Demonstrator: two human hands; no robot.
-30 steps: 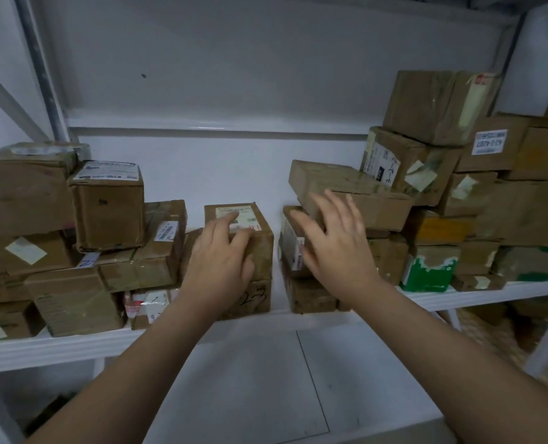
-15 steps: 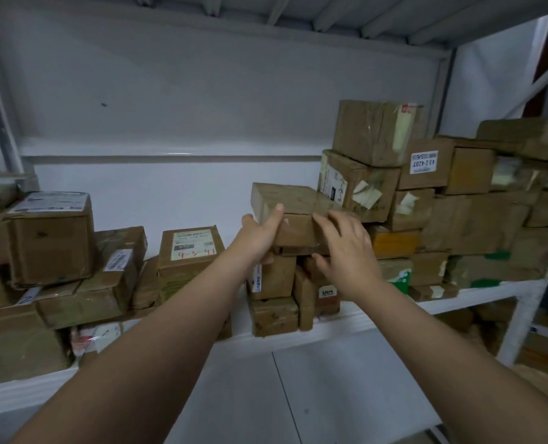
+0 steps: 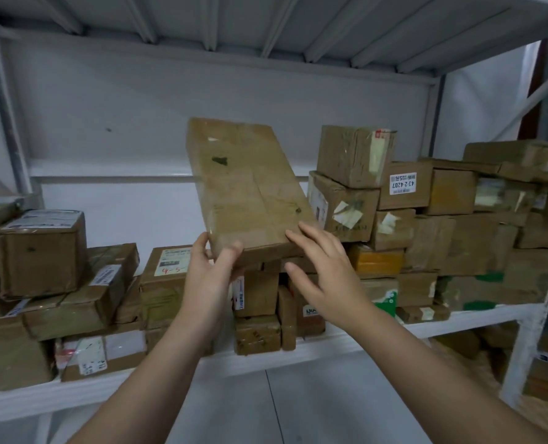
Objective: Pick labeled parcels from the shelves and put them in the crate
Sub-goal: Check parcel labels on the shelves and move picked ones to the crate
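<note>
Left stack (image 3: 45, 251): brown boxes on the shelf (image 3: 330, 346), cut off at the frame's left edge; full count n/a. Approx. 6 visible, several part-hidden behind each other.
Top-label box (image 3: 42, 248): white label on its upper face, print too blurred to read.
Middle box (image 3: 167, 277): label on top w/ red handwriting, hard to make out; its right side is hidden behind the left wrist.
Left hand (image 3: 210, 283): clamped on the flat box (image 3: 250, 187) at its lower left corner, thumb on the broad face, other fingers hidden behind.
Flat box: 1 pc., taped brown cardboard, tilted up w/ its broad face toward the camera, raised above the small boxes (image 3: 260, 309) at mid shelf. No label on the visible face; the back face is hidden.
Small boxes: approx. 4, part-covered by both hands; one shows a narrow white side label, unreadable.
Right hand (image 3: 324, 277): fingers spread apart, fingertips at the flat box's lower right edge, thumb free below it. Actual contact: cannot tell.
Right stack (image 3: 426, 235): more than 10 boxes, piled several high; edges blur toward the right, exact count n/a.
Printed label (image 3: 402, 183): 1 readable, upside down, "43-2-4207".
Lower level (image 3: 490, 347): more brown parcels under the shelf at right, dim and cut off.
Crate: not in frame.
</note>
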